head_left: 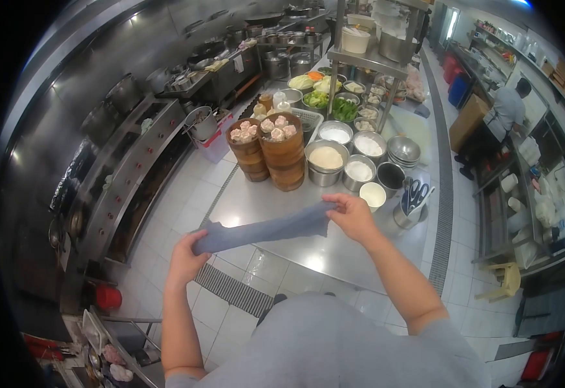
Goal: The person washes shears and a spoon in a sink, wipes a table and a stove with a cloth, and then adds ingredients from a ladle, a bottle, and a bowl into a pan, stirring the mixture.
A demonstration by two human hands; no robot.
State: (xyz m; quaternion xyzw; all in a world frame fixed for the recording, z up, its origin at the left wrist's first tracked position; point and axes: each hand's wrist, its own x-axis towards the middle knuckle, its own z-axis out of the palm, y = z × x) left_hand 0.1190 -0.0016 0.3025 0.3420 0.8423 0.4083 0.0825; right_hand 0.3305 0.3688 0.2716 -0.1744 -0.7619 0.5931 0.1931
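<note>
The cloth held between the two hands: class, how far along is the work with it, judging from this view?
Done: the cloth is in the air above the steel counter, stretched out lengthwise. In hand: the left hand grips one end, the right hand pinches the other. Remaining: it is not yet folded, laid down or touching any surface; the bamboo steamers and bowls beyond stand untouched.

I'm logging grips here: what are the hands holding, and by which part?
A blue-grey cloth, stretched between both hands: the left hand grips one end, the right hand pinches the other.
</note>
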